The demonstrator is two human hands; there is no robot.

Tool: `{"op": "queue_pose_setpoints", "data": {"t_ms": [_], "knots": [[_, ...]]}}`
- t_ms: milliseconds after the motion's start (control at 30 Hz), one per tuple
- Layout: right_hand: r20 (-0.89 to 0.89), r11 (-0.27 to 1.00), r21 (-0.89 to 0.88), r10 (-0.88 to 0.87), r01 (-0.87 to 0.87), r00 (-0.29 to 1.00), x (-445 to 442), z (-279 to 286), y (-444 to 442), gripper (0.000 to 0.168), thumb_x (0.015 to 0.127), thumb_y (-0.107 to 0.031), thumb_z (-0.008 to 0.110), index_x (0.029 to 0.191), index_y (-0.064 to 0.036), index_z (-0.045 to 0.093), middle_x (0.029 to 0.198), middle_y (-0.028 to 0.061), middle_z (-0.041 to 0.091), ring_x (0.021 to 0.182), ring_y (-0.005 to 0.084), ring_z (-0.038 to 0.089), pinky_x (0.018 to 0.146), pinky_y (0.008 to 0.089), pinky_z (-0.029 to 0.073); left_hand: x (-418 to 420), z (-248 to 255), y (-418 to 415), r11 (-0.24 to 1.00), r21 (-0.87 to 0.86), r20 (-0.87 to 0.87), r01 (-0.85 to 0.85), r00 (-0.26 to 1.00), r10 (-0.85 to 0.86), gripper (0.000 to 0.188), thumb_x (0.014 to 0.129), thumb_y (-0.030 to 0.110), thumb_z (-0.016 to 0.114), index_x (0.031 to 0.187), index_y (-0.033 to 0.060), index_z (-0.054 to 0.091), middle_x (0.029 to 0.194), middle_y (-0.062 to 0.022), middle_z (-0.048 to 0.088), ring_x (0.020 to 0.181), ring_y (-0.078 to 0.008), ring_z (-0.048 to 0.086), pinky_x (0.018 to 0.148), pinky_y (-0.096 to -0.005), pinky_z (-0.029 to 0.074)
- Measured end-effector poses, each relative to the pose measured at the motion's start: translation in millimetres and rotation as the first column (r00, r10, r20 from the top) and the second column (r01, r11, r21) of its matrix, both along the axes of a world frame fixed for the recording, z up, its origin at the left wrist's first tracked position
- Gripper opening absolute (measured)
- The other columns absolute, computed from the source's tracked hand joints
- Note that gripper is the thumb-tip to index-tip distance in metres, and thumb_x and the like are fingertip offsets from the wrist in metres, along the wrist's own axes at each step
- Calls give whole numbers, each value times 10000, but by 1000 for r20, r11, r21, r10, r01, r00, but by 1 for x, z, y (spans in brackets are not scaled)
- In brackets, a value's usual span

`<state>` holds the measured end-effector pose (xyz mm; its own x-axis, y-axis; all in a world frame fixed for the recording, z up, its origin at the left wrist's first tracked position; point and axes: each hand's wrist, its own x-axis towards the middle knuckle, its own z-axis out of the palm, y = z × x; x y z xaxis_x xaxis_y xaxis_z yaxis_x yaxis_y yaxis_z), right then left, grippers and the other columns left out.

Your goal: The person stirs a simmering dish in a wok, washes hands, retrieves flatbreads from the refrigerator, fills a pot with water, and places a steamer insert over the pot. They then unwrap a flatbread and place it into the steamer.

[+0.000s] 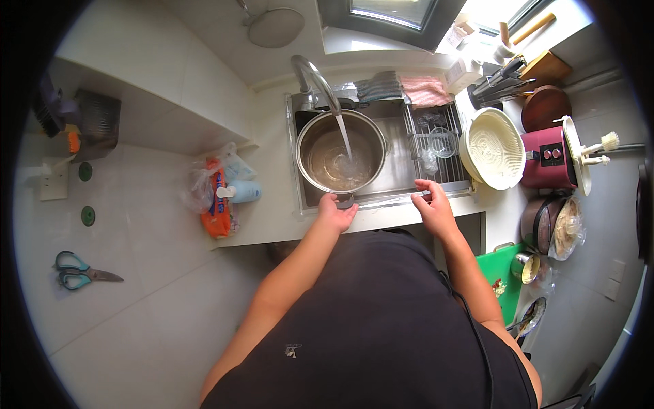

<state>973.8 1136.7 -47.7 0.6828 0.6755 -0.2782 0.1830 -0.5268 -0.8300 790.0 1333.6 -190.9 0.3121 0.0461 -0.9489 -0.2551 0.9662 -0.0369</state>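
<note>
A large steel pot (341,152) stands in the left part of the sink (397,148). Water runs into it from the curved chrome faucet (319,76), and some water covers its bottom. My left hand (337,213) is at the pot's near side, with the dark loop handle (346,203) between thumb and fingers; whether they grip it is unclear. Over the sink's front rim, to the right of the pot, my right hand (433,208) holds nothing, its fingers apart. Past that hand, a metal drying rack (452,166) spans the sink, carrying a clear glass container (442,142).
A cream colander (491,148) stands right of the rack, before a maroon appliance (546,158). Behind is a knife block (493,89). A blue pump bottle (245,192) and orange package (217,204) sit left of the sink. The green cutting board (503,291) holds chopped food.
</note>
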Motion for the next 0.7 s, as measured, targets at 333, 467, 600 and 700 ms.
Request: {"op": "queue_pose_setpoints", "data": {"t_ms": [333,467,600,700], "knots": [[-18,998,-60,29,-30,999,1,-15,10,428,913,-231,678,1268,-5,599,1253,140,570,993,209,616,916,343,510,0,5,1,1000,19,-42,3,999,-2,260,926,228,499,1104,66,400,1336,-260,488,1230,-408,522,1044,-494,492],[-15,994,-79,74,-75,997,1,-26,17,420,915,-231,675,1265,-9,606,1253,141,568,997,211,618,912,342,511,-2,3,-3,998,62,-3,3,1000,-2,316,923,210,484,1171,28,412,1296,-222,503,1209,-405,538,1048,-481,481],[-17,987,-96,124,-125,992,2,-32,36,393,916,-230,673,1241,-14,624,1230,141,577,987,215,622,901,340,514,-1,10,-4,999,47,-12,23,1000,-23,303,918,209,475,1122,-10,430,1203,-208,573,1134,-386,596,1000,-454,513],[-15,989,-67,128,-129,992,11,-37,62,357,915,-223,672,1202,-13,644,1199,138,595,960,217,631,882,343,520,-2,18,-4,997,59,22,49,998,-50,293,918,213,476,1106,-7,437,1212,-214,579,1147,-380,591,968,-448,522]]}}
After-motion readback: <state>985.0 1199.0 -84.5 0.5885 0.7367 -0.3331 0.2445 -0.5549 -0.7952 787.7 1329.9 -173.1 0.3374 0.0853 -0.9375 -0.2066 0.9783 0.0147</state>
